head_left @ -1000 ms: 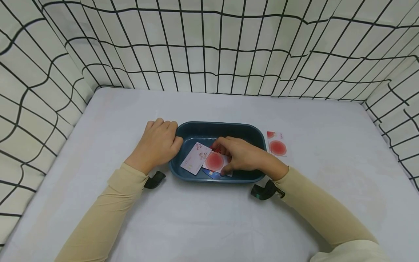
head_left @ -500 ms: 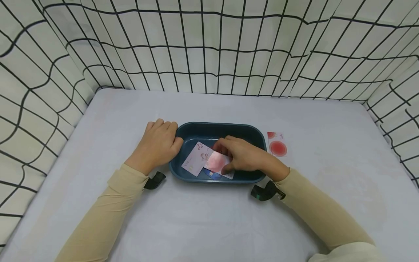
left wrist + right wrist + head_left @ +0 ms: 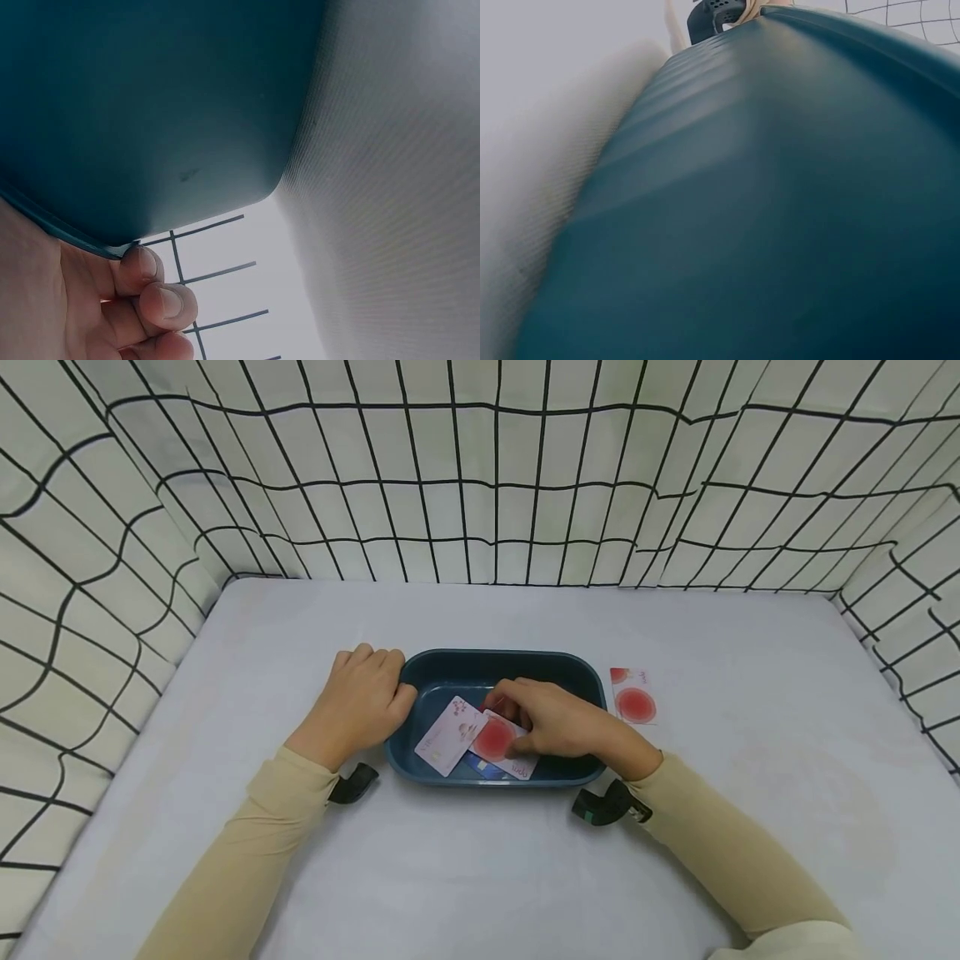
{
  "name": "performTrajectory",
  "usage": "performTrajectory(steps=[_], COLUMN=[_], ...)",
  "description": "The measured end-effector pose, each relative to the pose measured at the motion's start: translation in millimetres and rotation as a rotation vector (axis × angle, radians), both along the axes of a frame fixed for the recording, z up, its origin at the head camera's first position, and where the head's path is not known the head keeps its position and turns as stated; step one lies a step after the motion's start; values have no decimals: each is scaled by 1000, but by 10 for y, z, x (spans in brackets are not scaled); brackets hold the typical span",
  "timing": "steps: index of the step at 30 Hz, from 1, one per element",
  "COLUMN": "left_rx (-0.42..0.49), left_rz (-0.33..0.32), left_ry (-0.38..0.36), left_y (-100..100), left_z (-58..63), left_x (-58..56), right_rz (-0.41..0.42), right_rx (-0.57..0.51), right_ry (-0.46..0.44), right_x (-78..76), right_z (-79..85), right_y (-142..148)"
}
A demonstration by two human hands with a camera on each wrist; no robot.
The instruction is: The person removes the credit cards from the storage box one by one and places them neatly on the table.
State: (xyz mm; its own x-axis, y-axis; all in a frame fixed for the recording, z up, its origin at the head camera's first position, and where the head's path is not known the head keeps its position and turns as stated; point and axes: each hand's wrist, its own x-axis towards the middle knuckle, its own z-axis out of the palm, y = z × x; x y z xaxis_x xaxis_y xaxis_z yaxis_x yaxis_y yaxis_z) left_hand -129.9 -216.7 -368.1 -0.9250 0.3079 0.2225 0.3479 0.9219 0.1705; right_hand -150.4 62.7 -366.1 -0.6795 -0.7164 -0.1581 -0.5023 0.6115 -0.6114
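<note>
A dark teal tray holds several cards. My left hand grips its left end; in the left wrist view its fingers curl at the rim. Reaching into the tray, my right hand pinches a white card with a red circle, thumb on its right part and fingers at its far edge. Beside that lies a white card with a floral print, tilted to the left. A blue card shows partly underneath. The right wrist view has only the tray's outer wall, with the right hand hidden.
Another red-circle card lies on the white table, just right of the tray. A black grid net over white walls stands around the table's back and sides.
The pinched red-circle card has turned slightly and its near right end has shifted toward me; a glare on it has come and gone. My left hand keeps its grip on the tray.
</note>
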Motion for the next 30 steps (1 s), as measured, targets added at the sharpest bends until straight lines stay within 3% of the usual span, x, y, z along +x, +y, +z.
performTrajectory(steps=[30], left_rx=[-27], left_rz=[-6], left_ry=[84], left_y=[-4], left_z=[-20], left_x=[9], right_rz=[-8], right_rx=[-65], right_ry=[-44], right_x=[-5], right_z=[12], right_y=[22])
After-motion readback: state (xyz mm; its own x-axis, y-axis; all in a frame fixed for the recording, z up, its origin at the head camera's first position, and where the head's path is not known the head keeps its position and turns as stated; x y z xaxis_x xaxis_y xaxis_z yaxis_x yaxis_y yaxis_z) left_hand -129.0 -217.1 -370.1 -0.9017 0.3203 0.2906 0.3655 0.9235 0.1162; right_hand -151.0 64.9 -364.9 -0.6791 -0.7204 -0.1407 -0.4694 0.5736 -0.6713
